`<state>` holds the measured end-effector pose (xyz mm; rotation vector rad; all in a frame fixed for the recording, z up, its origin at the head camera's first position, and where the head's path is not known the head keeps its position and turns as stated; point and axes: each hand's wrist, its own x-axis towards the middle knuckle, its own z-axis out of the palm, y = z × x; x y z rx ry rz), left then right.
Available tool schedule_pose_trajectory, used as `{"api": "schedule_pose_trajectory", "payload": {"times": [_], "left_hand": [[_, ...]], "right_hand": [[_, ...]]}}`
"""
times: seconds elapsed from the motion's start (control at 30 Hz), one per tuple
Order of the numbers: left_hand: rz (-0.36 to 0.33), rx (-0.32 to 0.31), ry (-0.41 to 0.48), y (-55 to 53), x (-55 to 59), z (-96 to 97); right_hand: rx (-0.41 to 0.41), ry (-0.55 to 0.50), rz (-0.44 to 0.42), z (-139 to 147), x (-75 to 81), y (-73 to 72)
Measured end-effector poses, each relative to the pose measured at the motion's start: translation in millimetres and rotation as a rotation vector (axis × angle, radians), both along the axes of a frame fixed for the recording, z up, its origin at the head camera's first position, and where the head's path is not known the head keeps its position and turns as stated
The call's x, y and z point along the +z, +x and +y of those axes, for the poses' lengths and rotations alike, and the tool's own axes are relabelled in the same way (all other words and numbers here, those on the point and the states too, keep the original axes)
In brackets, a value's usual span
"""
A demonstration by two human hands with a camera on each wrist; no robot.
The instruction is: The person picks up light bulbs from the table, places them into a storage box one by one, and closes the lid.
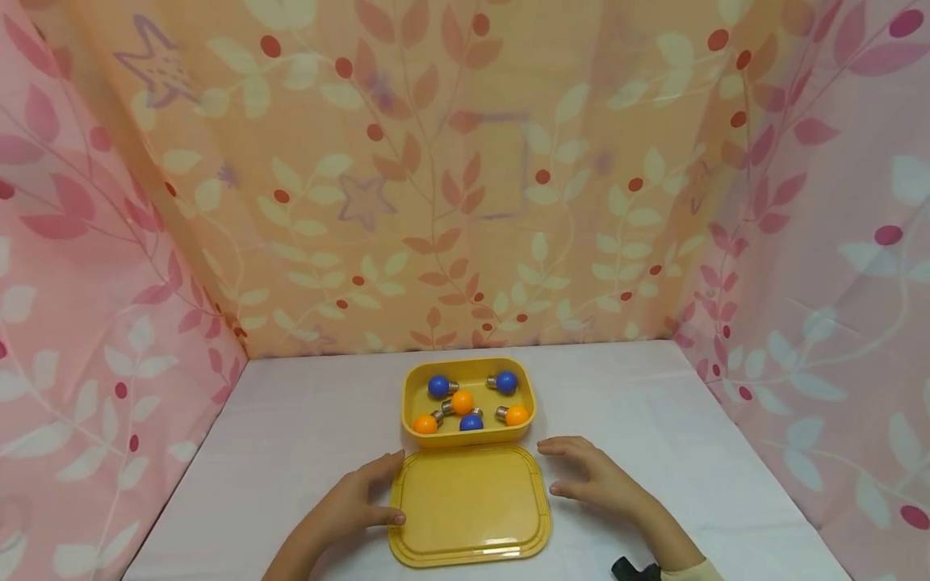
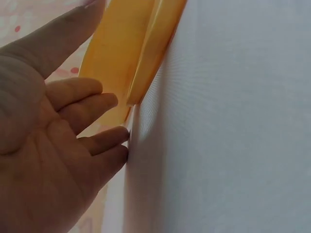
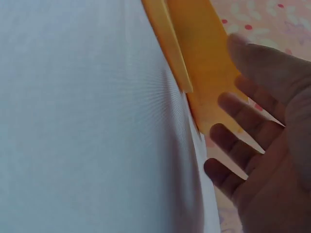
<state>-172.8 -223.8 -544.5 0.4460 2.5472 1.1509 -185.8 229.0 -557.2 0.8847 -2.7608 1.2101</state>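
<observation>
A yellow plastic lid lies flat on the white cloth, in front of an uncovered yellow box. Inside the box are several small light bulbs, some blue and some orange, with metal bases. At the lid's left edge is my left hand, fingers extended, the thumb tip at the rim; whether it touches is unclear. My right hand hovers just off the lid's right edge, its fingers spread and loosely bent. Both wrist views show nothing within the palms.
White cloth covers the table. Patterned fabric hangs at the back and on both sides, pink on the left and right. A small black object sits by the right wrist.
</observation>
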Motion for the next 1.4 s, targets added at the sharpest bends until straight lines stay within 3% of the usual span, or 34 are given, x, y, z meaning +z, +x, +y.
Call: {"api": "schedule_pose_trajectory", "payload": {"times": [0.3, 0.63, 0.9, 1.03, 1.2, 1.4], "left_hand": [[0.107, -0.147, -0.085, 6.4, -5.1, -14.8], [0.075, -0.203, -0.147, 5.6, -3.2, -19.1], [0.09, -0.196, -0.175, 6.8, -5.8, -17.4], [0.098, -0.185, -0.162, 6.4, -8.4, -15.5], [0.094, -0.166, -0.101, 6.1, -9.8, -14.7], [0.064, -0.143, -0.013, 4.0, -3.7, -12.8]], "right_hand": [[0.05, 0.068, 0.009, -2, -7.2, 0.4], [0.117, 0.148, 0.087, -9, -7.8, -1.8], [0.078, 0.17, 0.055, -9, -10.3, 0.9], [0.046, 0.146, -0.012, -4, -12.2, 1.9], [0.013, 0.063, -0.106, 2, -12.4, 2.7], [0.01, -0.032, -0.192, 7, -11.8, 0.6]]}}
